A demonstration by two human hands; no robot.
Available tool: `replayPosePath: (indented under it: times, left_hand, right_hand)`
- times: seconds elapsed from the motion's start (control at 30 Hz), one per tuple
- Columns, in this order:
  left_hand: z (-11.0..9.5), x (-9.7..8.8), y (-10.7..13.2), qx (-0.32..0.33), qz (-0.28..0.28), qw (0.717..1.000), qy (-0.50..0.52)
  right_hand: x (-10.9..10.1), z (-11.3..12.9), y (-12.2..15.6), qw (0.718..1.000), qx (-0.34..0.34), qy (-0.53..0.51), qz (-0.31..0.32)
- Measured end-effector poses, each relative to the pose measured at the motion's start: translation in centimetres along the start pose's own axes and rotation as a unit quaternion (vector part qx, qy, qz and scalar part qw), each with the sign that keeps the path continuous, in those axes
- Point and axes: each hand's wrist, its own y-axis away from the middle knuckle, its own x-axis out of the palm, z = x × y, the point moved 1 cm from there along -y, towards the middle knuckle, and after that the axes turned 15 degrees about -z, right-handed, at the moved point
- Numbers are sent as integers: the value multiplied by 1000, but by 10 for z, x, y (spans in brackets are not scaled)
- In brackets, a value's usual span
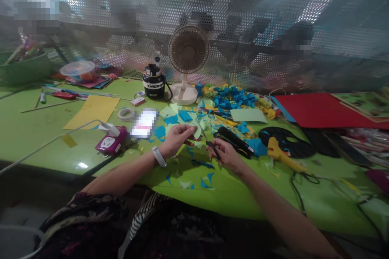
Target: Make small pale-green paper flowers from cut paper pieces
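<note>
My left hand (178, 137), with a white band on the wrist, pinches a small light green piece of paper (197, 131) over the green table (36, 129). My right hand (224, 153) is closed round the black handles of a pair of scissors (209, 141), whose blades point up toward the paper. Blue and green paper scraps (194, 180) lie on the table under and in front of both hands.
A small desk fan (187, 62) and a black jug (153, 81) stand behind. A pile of blue and yellow folded papers (234, 97), a yellow glue gun (281, 153), red card (322, 109), yellow sheet (92, 110), tape roll (126, 114) and a pink device (111, 142) surround the hands.
</note>
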Motion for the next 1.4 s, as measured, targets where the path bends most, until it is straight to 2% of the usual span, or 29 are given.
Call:
replayPosePath:
  times: [1.17, 1.4]
  left_hand:
    - [2, -3, -4, -6, 10, 1000, 8]
    - [-2, -3, -3, -20, -9, 999, 35]
  right_hand:
    - [0, -1, 0, 1000, -8, 7, -12]
    - [-5, -5, -8, 998, -19, -35, -54]
